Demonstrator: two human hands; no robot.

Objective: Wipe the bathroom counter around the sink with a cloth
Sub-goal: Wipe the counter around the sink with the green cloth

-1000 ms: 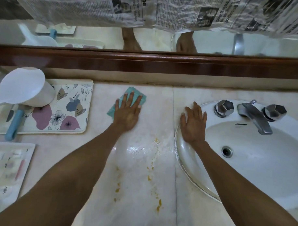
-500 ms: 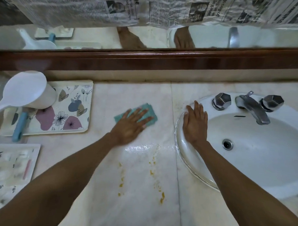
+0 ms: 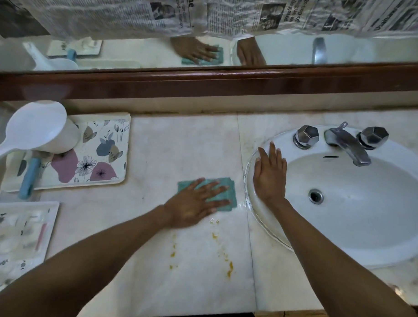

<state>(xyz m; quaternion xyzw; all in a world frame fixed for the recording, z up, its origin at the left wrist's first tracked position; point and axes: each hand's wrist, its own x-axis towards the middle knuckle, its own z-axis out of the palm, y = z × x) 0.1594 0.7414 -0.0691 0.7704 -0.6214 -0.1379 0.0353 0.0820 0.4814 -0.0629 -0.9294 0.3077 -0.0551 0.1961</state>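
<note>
A teal cloth [image 3: 228, 185] lies flat on the pale marble counter [image 3: 180, 145], just left of the white oval sink [image 3: 357, 211]. My left hand [image 3: 194, 205] presses down on the cloth with fingers spread, pointing right toward the sink. My right hand [image 3: 270, 174] rests flat on the sink's left rim, holding nothing. Yellow-brown stains [image 3: 229, 268] dot the counter below the cloth, nearer the front edge.
A floral tray [image 3: 104, 154] with a white scoop [image 3: 36, 131] and a blue-handled brush [image 3: 29, 175] stands at the left. Another tray [image 3: 18, 232] lies below it. Chrome faucet [image 3: 348, 146] and two knobs sit behind the basin. A wood-framed mirror runs along the back.
My left hand has slid the cloth from the back of the counter toward me and to the right, close to the sink rim. The right hand stays on the rim.
</note>
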